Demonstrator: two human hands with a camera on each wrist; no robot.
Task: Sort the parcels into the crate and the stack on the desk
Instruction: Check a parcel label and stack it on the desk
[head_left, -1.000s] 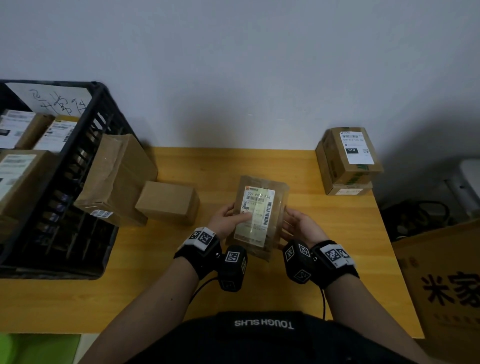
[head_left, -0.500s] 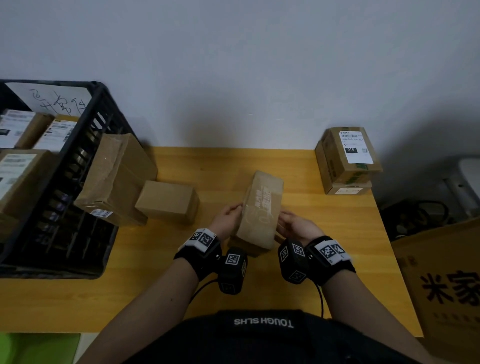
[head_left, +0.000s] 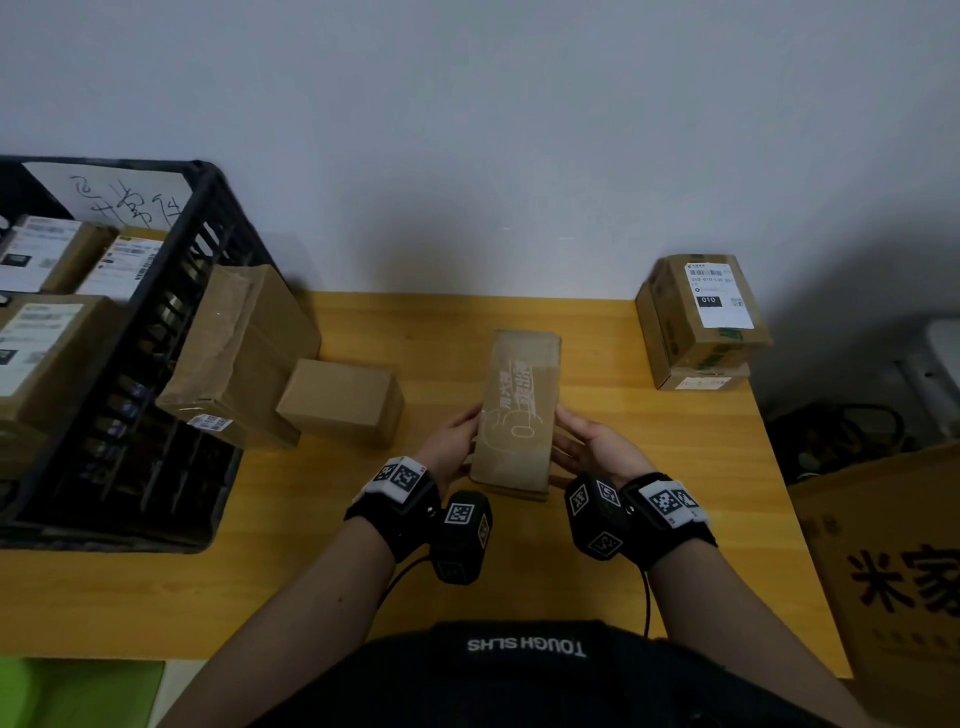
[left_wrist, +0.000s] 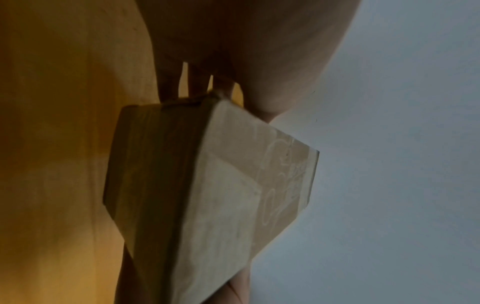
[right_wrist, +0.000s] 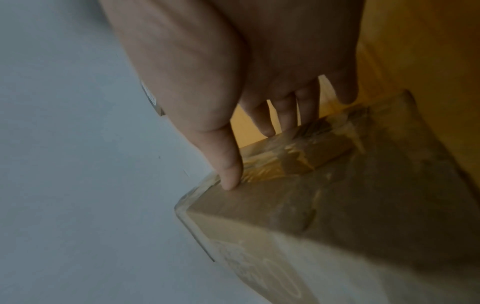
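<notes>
I hold a brown cardboard parcel (head_left: 519, 410) between both hands above the middle of the yellow desk (head_left: 311, 545). Its upper face bears white print and no label shows. My left hand (head_left: 460, 439) grips its left side and my right hand (head_left: 584, 444) grips its right side. In the left wrist view the parcel (left_wrist: 221, 195) hangs below the left hand (left_wrist: 233, 51), whose fingers reach behind it. In the right wrist view the right hand (right_wrist: 233, 82) has its thumb on the edge of the parcel (right_wrist: 337, 205) and its fingers behind. The black crate (head_left: 208, 218) stands at the left with several labelled parcels inside. The stack (head_left: 711, 312) of two parcels sits at the back right corner.
A large brown parcel (head_left: 244, 353) leans against the crate's right wall. A small plain box (head_left: 343, 400) lies beside it, left of my hands. A big printed carton (head_left: 893, 571) stands on the floor right of the desk. A grey wall closes the back edge.
The parcel has been turned over in my hands: its white shipping label faced up before, now the printed face is up. Both hands stayed at its sides.
</notes>
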